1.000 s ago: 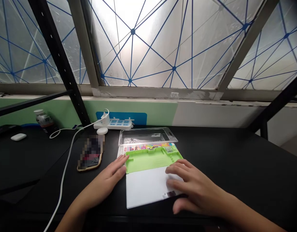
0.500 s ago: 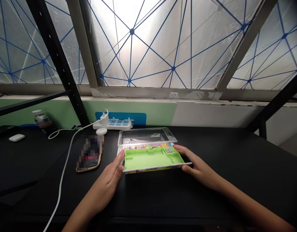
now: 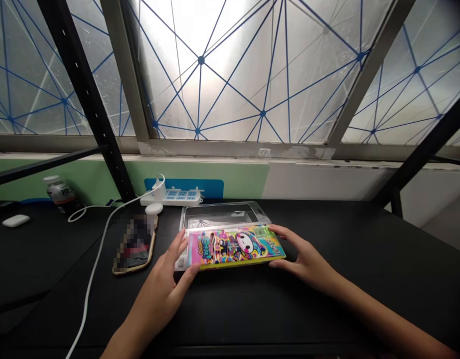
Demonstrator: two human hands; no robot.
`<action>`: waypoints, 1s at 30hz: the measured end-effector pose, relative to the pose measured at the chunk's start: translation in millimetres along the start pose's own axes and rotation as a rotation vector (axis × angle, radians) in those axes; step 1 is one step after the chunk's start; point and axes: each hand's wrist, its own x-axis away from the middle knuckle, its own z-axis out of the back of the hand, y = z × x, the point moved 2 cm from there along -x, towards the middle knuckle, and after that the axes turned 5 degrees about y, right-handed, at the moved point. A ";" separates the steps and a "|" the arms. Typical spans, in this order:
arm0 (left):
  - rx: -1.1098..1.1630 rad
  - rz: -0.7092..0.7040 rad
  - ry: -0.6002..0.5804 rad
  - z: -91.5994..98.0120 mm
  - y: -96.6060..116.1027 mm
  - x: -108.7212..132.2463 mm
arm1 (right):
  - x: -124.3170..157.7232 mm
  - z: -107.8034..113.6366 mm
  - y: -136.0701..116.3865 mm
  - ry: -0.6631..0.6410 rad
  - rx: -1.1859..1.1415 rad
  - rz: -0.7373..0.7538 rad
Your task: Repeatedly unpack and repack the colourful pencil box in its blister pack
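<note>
"Pink-and-yellow box (image 3: 231, 248): where, and how far along?"
"Just this side of the plastic tray (image 3: 260, 215), lid (image 3: 252, 243) down; whether latching remains, I can't tell. Fingers (image 3: 188, 279) of left hand (image 3: 160, 281) and right hand (image 3: 308, 257) grip its ends."

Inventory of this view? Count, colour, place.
Cartoon-printed case: 1, multicoloured, centre
Plastic packaging: 1, clear, behind case
Card: 1, white, under case
Phone: 1, tan-edged, left of case
Power strip: 1, white, rear
Plug: 1, white, in strip
Cable: 1, white, left foreground
Rounded items: 2, white, behind phone and far left
Bottle: 1, dark, white-capped, rear left
Panel: 1, blue, behind strip
Window: 1, frosted, blue-lined, rear
Frame posts: 2, black, either side
Desk: 1, black, foreground
Left hand: 1, case's left end
Right hand: 1, case's right end
</note>
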 end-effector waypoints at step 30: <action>-0.568 -0.127 -0.054 -49.4 23.6 -108.3 | -64.9 -41.6 -20.9 0.104 0.309 0.468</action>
